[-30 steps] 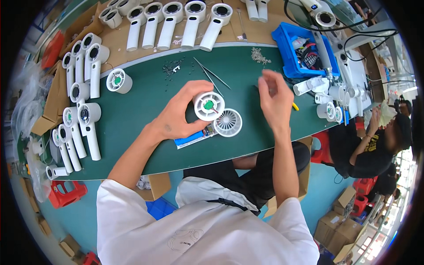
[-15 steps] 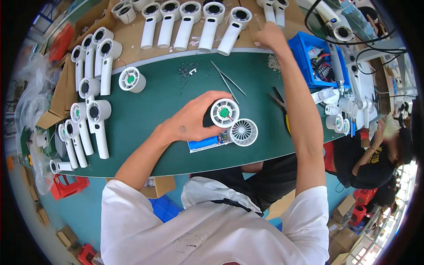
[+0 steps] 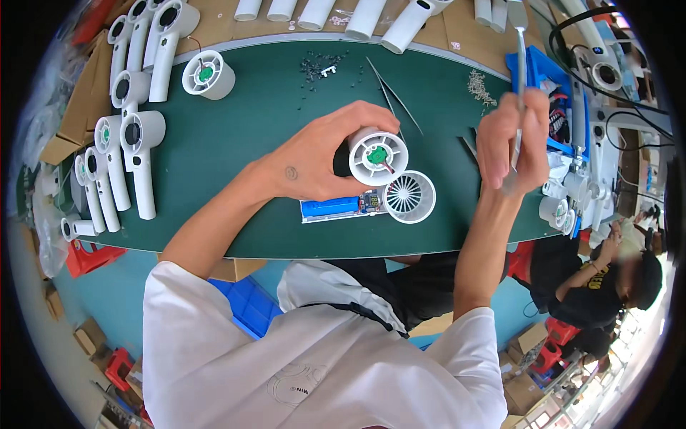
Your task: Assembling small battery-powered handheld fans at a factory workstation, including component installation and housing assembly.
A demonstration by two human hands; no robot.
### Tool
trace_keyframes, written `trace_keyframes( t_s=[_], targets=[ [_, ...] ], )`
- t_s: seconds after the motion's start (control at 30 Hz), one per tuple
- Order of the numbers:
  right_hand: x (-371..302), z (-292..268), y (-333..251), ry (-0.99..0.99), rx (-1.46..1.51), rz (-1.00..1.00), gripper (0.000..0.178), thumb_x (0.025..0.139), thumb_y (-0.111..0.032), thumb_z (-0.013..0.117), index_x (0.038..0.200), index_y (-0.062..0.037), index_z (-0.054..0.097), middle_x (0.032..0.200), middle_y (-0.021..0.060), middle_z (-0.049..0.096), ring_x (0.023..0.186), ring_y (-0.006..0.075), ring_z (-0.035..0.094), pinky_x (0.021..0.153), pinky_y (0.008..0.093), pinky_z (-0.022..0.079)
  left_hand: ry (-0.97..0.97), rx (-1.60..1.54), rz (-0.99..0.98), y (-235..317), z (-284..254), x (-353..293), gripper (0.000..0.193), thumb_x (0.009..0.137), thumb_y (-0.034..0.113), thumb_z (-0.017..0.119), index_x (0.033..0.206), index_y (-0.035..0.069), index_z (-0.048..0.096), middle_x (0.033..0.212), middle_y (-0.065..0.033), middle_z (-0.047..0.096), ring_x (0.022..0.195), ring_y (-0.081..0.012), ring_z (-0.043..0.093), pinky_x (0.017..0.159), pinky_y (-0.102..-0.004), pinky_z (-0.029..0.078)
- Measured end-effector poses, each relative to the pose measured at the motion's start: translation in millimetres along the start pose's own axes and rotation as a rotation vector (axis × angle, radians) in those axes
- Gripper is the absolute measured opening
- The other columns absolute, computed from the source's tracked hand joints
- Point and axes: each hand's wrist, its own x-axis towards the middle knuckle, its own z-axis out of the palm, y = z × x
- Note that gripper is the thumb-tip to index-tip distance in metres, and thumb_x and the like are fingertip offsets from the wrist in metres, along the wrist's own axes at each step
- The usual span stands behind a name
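Observation:
My left hand (image 3: 314, 157) is closed round a white cylindrical fan duct (image 3: 363, 165) with a green centre and a thin wire, its spoked end facing up. Directly below it lies an opened handheld fan body: its handle holds a blue battery (image 3: 330, 207) and a small circuit board (image 3: 369, 203), beside a round ribbed grille (image 3: 409, 197). My right hand (image 3: 513, 143), somewhat blurred, is raised over the table's right side. Its fingers grip a long slim silvery tool (image 3: 522, 57) standing nearly upright; I cannot make out its exact kind.
White handheld fans (image 3: 141, 139) line the left side, with several more along the back cardboard. Tweezers (image 3: 395, 96), dark small parts (image 3: 318, 66) and a pile of screws (image 3: 479, 87) lie on the green table (image 3: 250, 229). A blue bin (image 3: 577, 121) stands right. Another person sits beyond it.
My right hand has come back from the far edge toward me, now holding the slim tool. My left hand still holds the duct, slightly more tilted. The whole view has shifted.

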Motion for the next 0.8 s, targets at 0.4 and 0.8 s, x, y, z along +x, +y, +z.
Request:
trace_keyframes(
  t_s=[0.4, 0.8],
  targets=[
    [-26.9, 16.9, 10.1, -0.077, -0.787, -0.470, 0.038, 0.103, -0.031, 0.042, 0.108, 0.0045, 0.053, 0.063, 0.0075, 0.055, 0.042, 0.0147, 0.051, 0.037, 0.0247, 0.042, -0.048, 0.036, 0.008, 1.3, -4.9, 3.2, 0.063, 0.071, 0.003, 0.077, 0.130, 0.008, 0.056, 0.134, -0.0114, 0.049, 0.120, -0.0266, 0.052, 0.099, -0.0362, 0.044],
    [-31.6, 23.2, 34.3, -0.045, -0.993, -0.587, 0.036, 0.096, -0.028, 0.061, 0.087, 0.0067, 0.061, 0.067, 0.0125, 0.064, 0.053, 0.0223, 0.062, 0.047, 0.0284, 0.051, -0.045, 0.008, 0.028, -2.4, -1.6, -1.1, 0.072, 0.075, 0.002, 0.074, 0.141, 0.015, 0.050, 0.131, -0.0119, 0.046, 0.115, -0.0256, 0.052, 0.098, -0.0347, 0.044]
  ],
)
